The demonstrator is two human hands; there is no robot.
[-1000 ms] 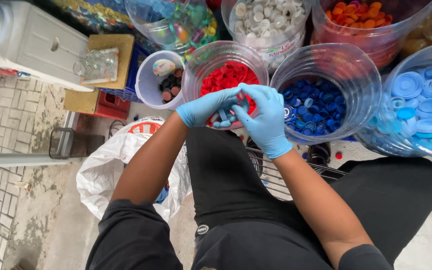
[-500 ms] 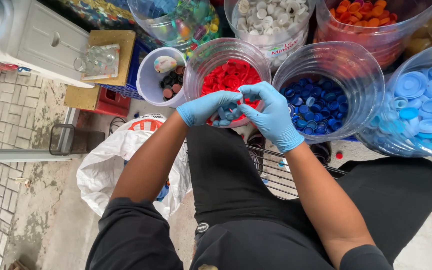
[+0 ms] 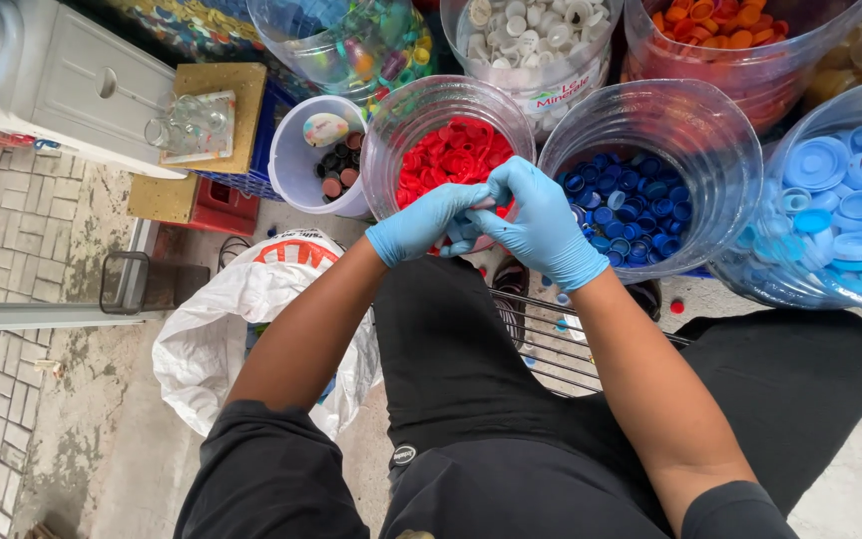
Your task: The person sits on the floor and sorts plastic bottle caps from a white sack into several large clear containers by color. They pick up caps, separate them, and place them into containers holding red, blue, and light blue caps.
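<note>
Both my hands wear light blue gloves and meet over the near rim of a clear tub of red bottle caps (image 3: 451, 155). My left hand (image 3: 421, 225) and my right hand (image 3: 541, 225) pinch a small object between their fingertips; it looks like a cap, mostly hidden by the fingers. A clear tub of dark blue caps (image 3: 641, 195) stands just right of my right hand.
More clear tubs hold light blue caps (image 3: 850, 200), orange caps (image 3: 730, 40), white caps (image 3: 541, 30) and mixed colours (image 3: 351, 45). A white pail (image 3: 296, 170) with dark caps stands left. A white sack (image 3: 241, 299) lies by my left knee. A wire rack (image 3: 551, 339) sits below.
My hands stay joined at the red tub's rim; the right hand's fingers have shifted slightly over the pinched object. Nothing else moved.
</note>
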